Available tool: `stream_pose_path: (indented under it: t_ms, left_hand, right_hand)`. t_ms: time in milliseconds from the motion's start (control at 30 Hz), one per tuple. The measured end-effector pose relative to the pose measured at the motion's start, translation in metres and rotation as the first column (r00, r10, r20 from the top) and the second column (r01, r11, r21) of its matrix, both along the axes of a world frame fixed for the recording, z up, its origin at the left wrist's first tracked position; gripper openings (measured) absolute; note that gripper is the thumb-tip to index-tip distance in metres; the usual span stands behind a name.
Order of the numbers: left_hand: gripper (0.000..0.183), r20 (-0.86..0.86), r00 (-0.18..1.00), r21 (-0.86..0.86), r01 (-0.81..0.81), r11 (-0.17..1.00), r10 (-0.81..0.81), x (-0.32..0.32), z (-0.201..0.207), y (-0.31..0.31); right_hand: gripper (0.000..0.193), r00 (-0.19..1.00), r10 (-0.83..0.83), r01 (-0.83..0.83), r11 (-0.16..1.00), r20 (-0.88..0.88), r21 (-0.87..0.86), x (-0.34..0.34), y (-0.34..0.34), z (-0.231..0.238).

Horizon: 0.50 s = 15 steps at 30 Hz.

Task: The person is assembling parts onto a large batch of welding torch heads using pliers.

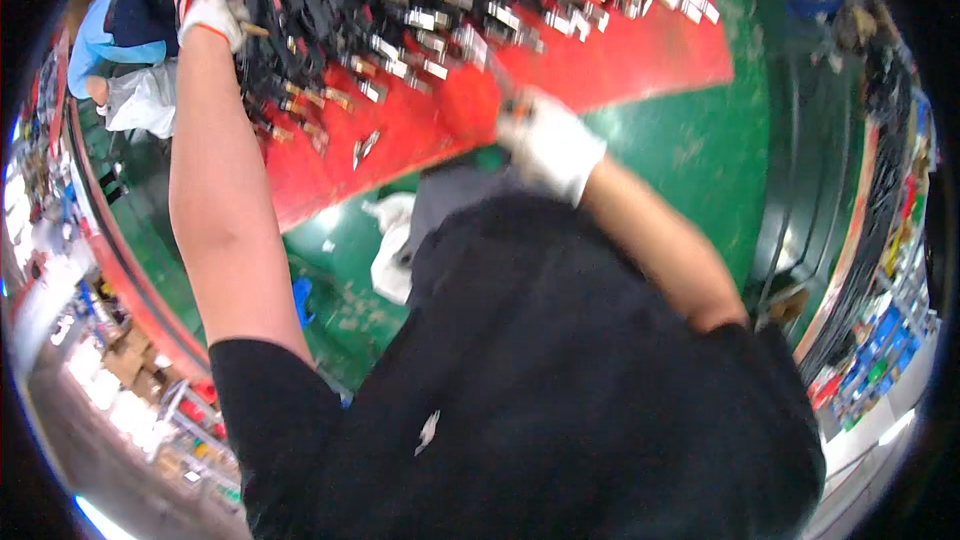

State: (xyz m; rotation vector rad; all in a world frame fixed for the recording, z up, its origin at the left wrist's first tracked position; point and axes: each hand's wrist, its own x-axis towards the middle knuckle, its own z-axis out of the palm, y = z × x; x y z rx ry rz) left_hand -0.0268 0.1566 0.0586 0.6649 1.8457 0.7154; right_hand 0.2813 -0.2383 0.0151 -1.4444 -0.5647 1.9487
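Note:
My left hand (212,12), in a white glove with an orange cuff, reaches far out to the upper left and closes on a black cable with a metal end among a heap of black cables (300,0) on a red mat (620,60). My right hand (548,145), also gloved in white, is near the mat's front edge, curled around something small with an orange-and-dark tip; what it is stays blurred. Many silver metal connectors (480,10) lie in rows across the mat.
The red mat lies on a green floor (700,160). A white shoe (392,250) shows below the mat. Another person in blue (110,30) crouches at the upper left. Shelves with coloured bins (880,340) line the right; boxes and racks stand at the lower left.

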Motion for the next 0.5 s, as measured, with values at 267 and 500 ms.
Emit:
stream_pose_path:
  t_ms: [267, 500]
  left_hand:
    - [0.062, -0.017, 0.998, 0.01, 0.06, 0.998, -0.06, 0.0, -0.024, -0.064]
    - [0.064, -0.704, 0.603, -0.101, 0.437, 0.894, -0.375, -0.127, -0.095, -0.117]
  right_hand:
    - [0.016, 0.987, 0.155, -0.156, 0.988, -0.042, -0.002, 0.017, 0.039, 0.055]
    - [0.024, 0.869, 0.472, -0.463, 0.882, 0.149, -0.092, -0.027, 0.04, 0.008]
